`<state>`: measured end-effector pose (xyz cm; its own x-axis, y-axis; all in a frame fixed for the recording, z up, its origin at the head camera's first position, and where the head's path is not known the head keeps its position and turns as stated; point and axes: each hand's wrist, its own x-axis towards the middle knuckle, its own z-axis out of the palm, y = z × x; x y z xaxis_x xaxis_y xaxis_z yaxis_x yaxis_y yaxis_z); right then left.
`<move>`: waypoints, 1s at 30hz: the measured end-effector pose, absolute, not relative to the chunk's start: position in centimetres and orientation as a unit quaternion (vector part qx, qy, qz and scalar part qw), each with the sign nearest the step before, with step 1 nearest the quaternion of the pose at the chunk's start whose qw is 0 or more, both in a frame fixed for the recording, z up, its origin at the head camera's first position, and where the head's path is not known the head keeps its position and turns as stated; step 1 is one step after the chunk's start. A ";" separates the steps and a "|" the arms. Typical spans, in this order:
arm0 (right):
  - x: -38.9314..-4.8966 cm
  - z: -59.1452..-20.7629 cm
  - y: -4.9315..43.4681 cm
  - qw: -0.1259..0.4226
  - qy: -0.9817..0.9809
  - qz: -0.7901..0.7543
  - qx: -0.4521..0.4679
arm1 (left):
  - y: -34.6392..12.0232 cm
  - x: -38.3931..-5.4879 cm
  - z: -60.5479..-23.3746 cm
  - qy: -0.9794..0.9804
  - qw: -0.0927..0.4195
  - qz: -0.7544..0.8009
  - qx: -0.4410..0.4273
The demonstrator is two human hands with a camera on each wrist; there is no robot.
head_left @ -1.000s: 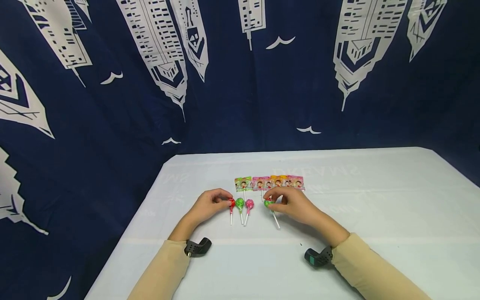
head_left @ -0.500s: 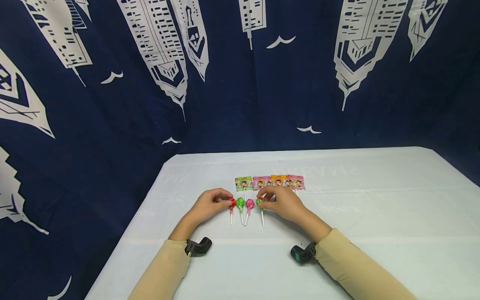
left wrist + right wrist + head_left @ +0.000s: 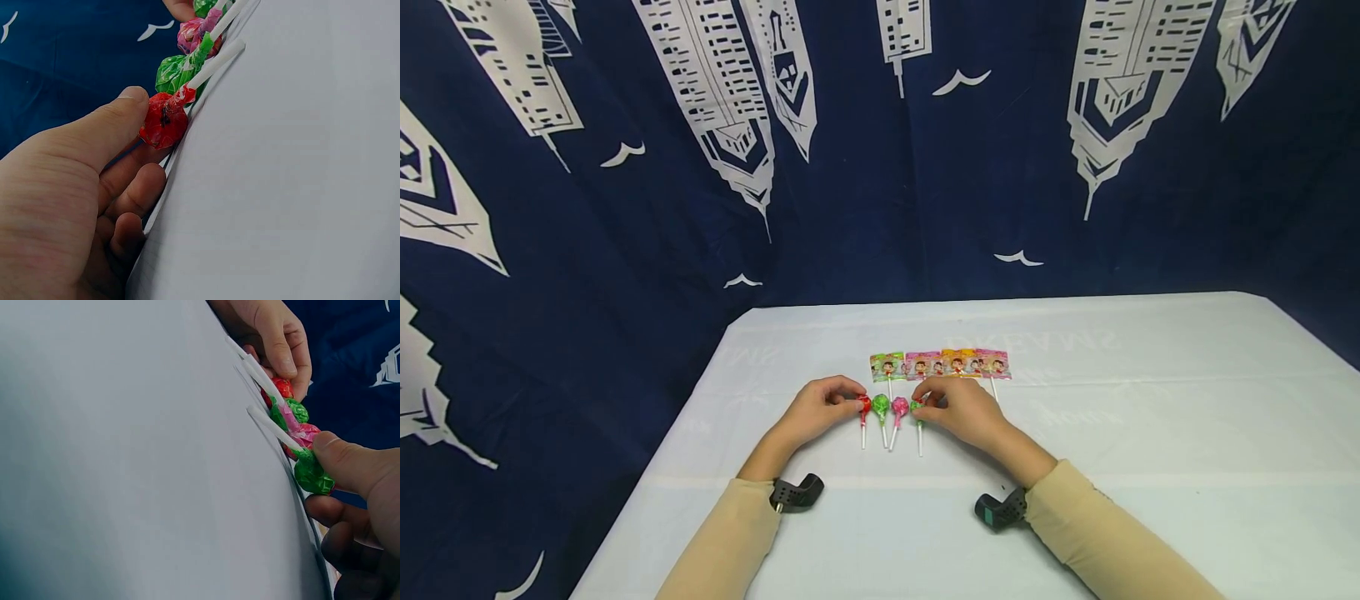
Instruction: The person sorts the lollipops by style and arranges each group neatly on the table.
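Note:
On the white table, my left hand [image 3: 817, 414] pinches the head of a red lollipop [image 3: 164, 125] between thumb and fingers. At the row's other end, my right hand [image 3: 964, 412] pinches a green lollipop [image 3: 312, 473] by its wrapped head. Between the hands lie another green lollipop [image 3: 881, 406] and a pink lollipop [image 3: 899, 407], side by side with the held ones. All their white sticks point toward me. In the right wrist view, the pink one touches or nearly touches the green one I hold; I cannot tell which.
Behind the row lie flat-wrapped lollipops: a green packet [image 3: 887, 367], a pink packet [image 3: 922, 365], an orange packet [image 3: 958, 362] and another pink packet [image 3: 994, 364]. The right hand partly covers their sticks. A dark blue printed curtain [image 3: 880, 208] hangs behind the white table [image 3: 1120, 400].
My right hand has moved left with the green lollipop, bringing it beside the pink one, and its stick has turned straighter toward me. My left hand has stayed on the red lollipop.

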<state>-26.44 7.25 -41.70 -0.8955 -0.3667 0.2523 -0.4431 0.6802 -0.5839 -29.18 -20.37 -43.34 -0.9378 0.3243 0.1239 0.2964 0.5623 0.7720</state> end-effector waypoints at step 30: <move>-26.2 -42.1 6.9 0.072 -0.917 0.328 0.215 | -20.4 -29.2 -43.4 0.884 0.019 0.434 0.173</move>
<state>-26.22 6.95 -42.15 -0.8975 -0.3467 0.2726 -0.4410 0.6927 -0.5708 -29.21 -20.40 -43.38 -0.9393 0.3223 0.1175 0.2901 0.5633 0.7736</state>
